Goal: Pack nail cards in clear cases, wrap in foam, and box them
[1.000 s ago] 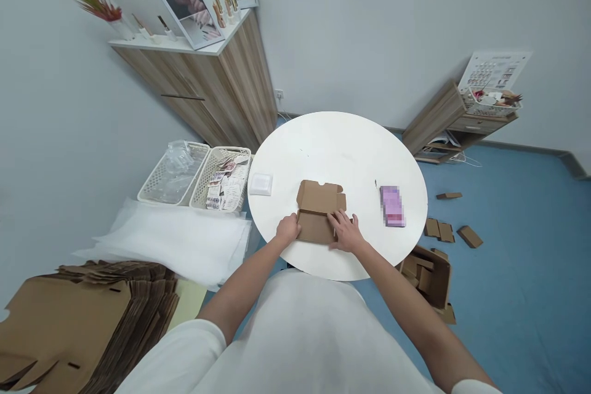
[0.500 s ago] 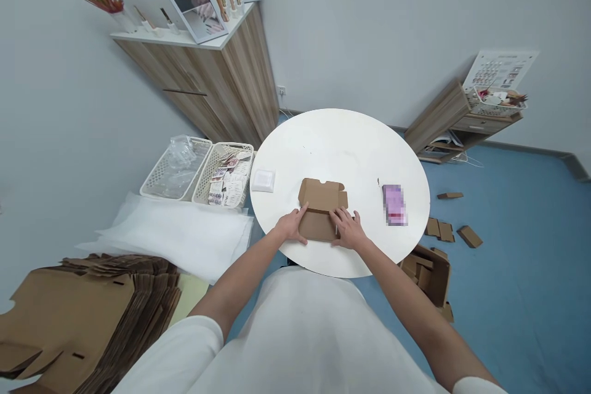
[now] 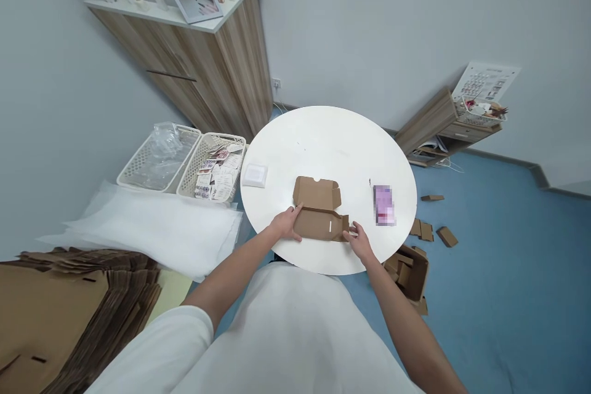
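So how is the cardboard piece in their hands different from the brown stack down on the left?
The cardboard box is one small piece, partly folded with its lid flap open; the stack of cardboard blanks is many large sheets lying flat. The box sits on the white round table, held at its ends by the left hand and right hand; nobody touches the stack, which lies off the table. Both are plain brown cardboard.

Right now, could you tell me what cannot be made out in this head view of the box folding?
- Pink item on the round table: blurred, identity unreadable.
- Cardboard box: near-left corner hidden under the left hand; right end flap partly behind the right hand.
- Cards in the white basket: print too small.
- Flat cardboard stack: cut off by the left edge.
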